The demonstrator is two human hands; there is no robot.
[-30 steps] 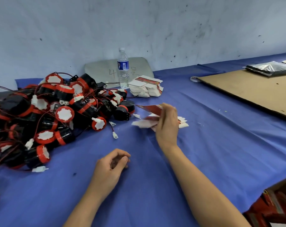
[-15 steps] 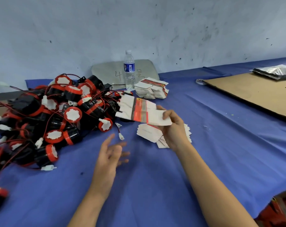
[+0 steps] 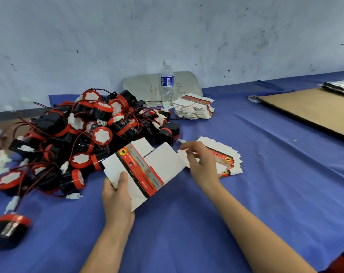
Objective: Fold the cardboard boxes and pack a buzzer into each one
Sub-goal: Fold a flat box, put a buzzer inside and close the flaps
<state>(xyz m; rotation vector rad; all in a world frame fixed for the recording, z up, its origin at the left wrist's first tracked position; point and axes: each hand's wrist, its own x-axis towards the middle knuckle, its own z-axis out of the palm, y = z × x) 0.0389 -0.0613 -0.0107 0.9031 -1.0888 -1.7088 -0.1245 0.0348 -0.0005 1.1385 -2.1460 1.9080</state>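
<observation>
1. The left hand (image 3: 117, 200) gripped a flat box blank (image 3: 147, 170) by its near corner, thumb on top, above the blue tablecloth (image 3: 186, 223).
2. The right hand (image 3: 200, 162) hovered over a fanned pile of blanks (image 3: 226, 152), its fingers loose and spread, holding nothing.
3. The heap of black-and-red buzzers (image 3: 78, 134) lay just left of the held blank.

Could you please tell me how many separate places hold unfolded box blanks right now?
3: one blank gripped by the left hand; a fanned pile partly under the right hand; a stack beside the water bottle. Others may be hidden under the buzzers.
</observation>
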